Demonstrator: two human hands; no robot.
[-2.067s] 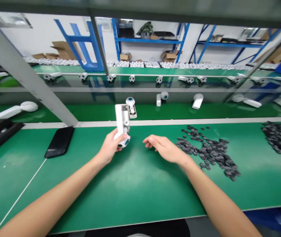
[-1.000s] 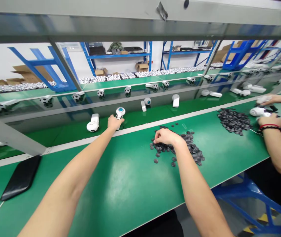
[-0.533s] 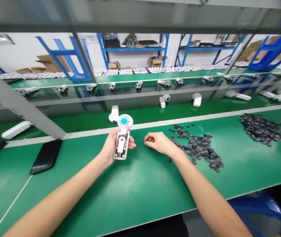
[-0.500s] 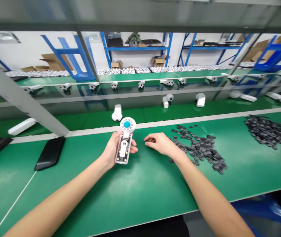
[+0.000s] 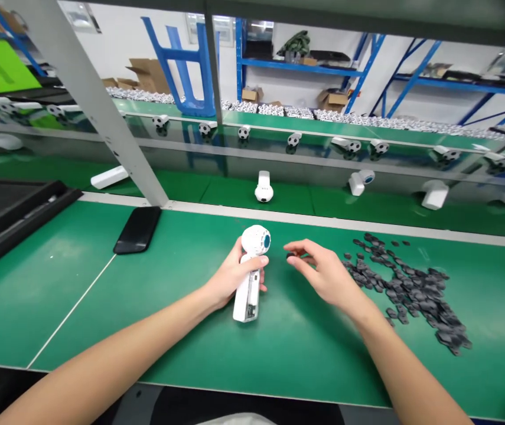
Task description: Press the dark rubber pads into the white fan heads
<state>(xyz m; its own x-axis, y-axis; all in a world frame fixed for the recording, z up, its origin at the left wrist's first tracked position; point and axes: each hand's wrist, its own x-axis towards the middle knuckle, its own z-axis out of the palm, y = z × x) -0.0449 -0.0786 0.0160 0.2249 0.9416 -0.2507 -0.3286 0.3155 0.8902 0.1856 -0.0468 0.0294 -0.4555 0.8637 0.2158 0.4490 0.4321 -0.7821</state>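
Observation:
My left hand (image 5: 233,275) grips the handle of a white handheld device (image 5: 247,295), whose round head (image 5: 254,240) has a blue centre and points up and right. My right hand (image 5: 325,273) is just to the right of the device, not touching it. Its thumb and forefinger pinch a small dark piece (image 5: 290,256). A loose pile of dark hexagonal pieces (image 5: 405,293) lies on the green bench beyond the right hand, and the fingers stop short of it.
A black flat pad (image 5: 137,230) lies on the bench at left, beyond it a dark framed tray (image 5: 8,218). A grey post (image 5: 101,118) rises behind. White devices stand on a green shelf (image 5: 263,188) past a pale bench edge.
The device has turned in my left hand, so its open, transparent back no longer faces me. My right hand stays near the device with the small piece. My view has swung left.

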